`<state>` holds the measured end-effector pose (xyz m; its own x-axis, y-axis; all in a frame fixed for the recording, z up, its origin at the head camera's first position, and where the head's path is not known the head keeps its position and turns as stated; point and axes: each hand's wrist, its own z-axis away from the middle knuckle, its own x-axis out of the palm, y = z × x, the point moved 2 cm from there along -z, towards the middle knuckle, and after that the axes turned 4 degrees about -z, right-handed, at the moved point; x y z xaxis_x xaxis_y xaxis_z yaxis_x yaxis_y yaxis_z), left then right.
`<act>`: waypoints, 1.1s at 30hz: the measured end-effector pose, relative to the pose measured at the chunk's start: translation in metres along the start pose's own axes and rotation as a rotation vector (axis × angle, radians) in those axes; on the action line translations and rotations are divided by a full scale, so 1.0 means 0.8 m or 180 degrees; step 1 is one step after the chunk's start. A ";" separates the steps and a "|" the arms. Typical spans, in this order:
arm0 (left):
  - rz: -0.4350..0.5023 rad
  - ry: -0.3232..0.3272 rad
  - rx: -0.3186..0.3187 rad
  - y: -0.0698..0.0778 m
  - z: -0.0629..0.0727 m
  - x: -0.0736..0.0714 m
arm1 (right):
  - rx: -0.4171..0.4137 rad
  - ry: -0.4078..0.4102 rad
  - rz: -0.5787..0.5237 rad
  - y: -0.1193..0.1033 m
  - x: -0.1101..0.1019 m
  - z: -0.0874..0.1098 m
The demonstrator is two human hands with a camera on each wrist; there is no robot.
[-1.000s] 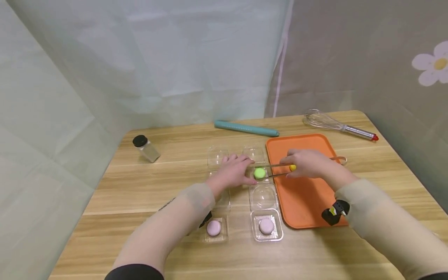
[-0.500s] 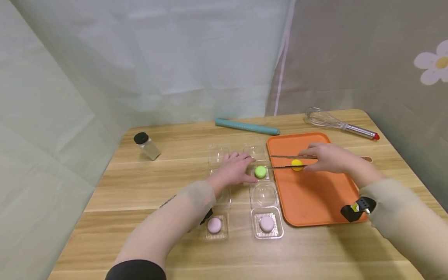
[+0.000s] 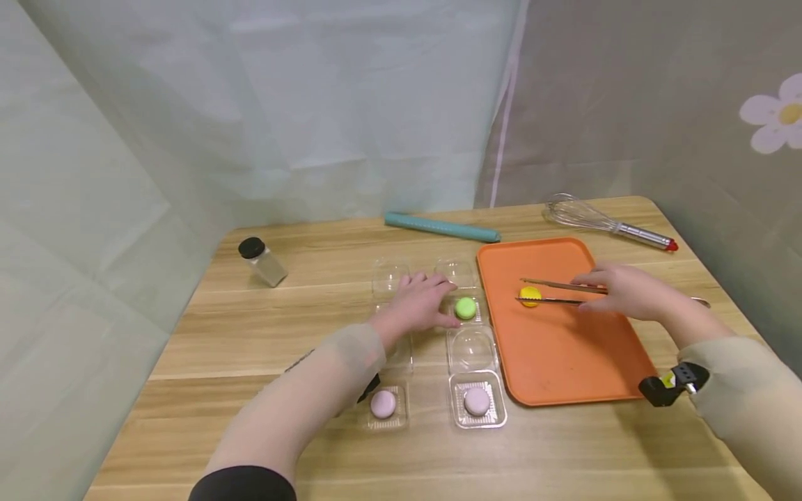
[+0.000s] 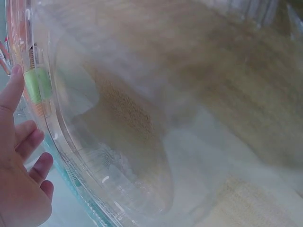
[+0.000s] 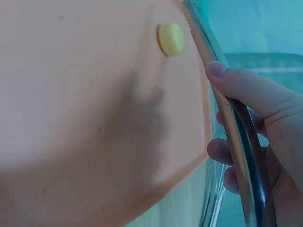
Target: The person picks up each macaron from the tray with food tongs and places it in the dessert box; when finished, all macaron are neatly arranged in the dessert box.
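Observation:
My right hand [image 3: 626, 289] holds metal tongs [image 3: 564, 301] between thumb and fingers, their toothed arms spread apart. The tong tips are at a yellow macaron [image 3: 530, 296] lying on the orange tray [image 3: 564, 362]; in the head view one arm crosses in front of it. The right wrist view shows the same yellow macaron [image 5: 171, 39] left of the tongs [image 5: 232, 127]. My left hand [image 3: 418, 306] has its fingers spread beside a clear plastic box with a green macaron [image 3: 466, 308] in it. In the left wrist view a fingertip overlaps the box near the green macaron [image 4: 38, 85].
Nearer the front, two clear boxes hold a pale purple macaron [image 3: 383, 403] and another purple macaron [image 3: 477, 401]. Clear lids [image 3: 473, 348] stand open behind. A teal rolling pin [image 3: 441, 227], a whisk [image 3: 608, 221] and a black-capped jar [image 3: 263, 262] lie farther back.
My right hand has drawn the tongs rightward, away from the green macaron and over the tray to the yellow one. The green macaron stays in its box. My left hand has hardly moved.

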<state>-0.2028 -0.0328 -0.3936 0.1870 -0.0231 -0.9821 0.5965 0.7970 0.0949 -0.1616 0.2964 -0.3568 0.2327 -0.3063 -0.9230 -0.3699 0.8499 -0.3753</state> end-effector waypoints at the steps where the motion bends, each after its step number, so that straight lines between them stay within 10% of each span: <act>1: 0.0001 -0.0001 -0.0004 0.000 0.000 0.000 | 0.0028 0.0000 -0.0010 0.003 0.001 0.001; 22: 0.0087 0.0084 -0.0007 -0.002 0.002 -0.001 | 0.0114 0.0001 -0.0101 0.028 0.031 0.007; 33: 0.0137 0.0305 -0.0131 -0.042 0.021 -0.011 | 0.0020 0.0018 -0.0017 0.025 0.029 0.007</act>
<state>-0.2116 -0.0695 -0.3852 0.1351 0.0678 -0.9885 0.5567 0.8201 0.1323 -0.1583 0.3089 -0.3853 0.2296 -0.3132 -0.9215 -0.3631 0.8509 -0.3796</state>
